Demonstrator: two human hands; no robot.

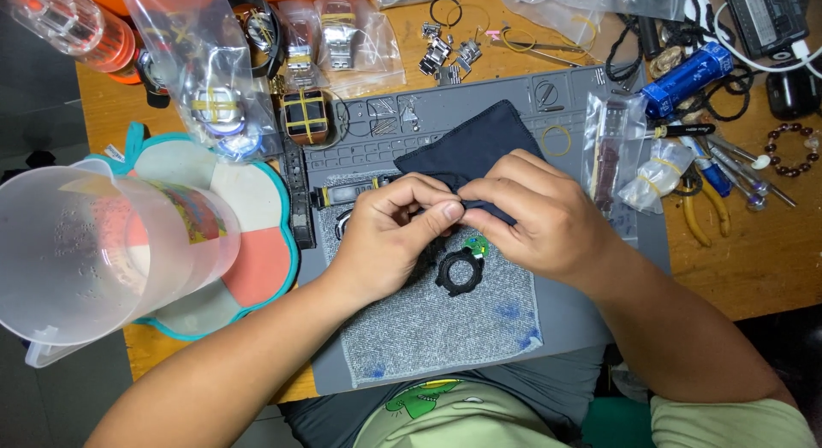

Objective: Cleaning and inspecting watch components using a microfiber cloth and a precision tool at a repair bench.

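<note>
Left hand (390, 234) and right hand (539, 212) met over the middle of the grey work mat (574, 315), fingertips of both pinched together on the lower edge of a dark navy cloth (471, 148); anything small held within the pinch not discernible. Cloth lay from the mat's centre toward its far edge. Noted just below the hands a black ring-shaped bezel (460, 272) on the grey towel (437, 328) at the mat's near edge; clear plastic jug (103, 251) at the table's left edge, yellow-handled pliers (706, 212) toward its right edge.
</note>
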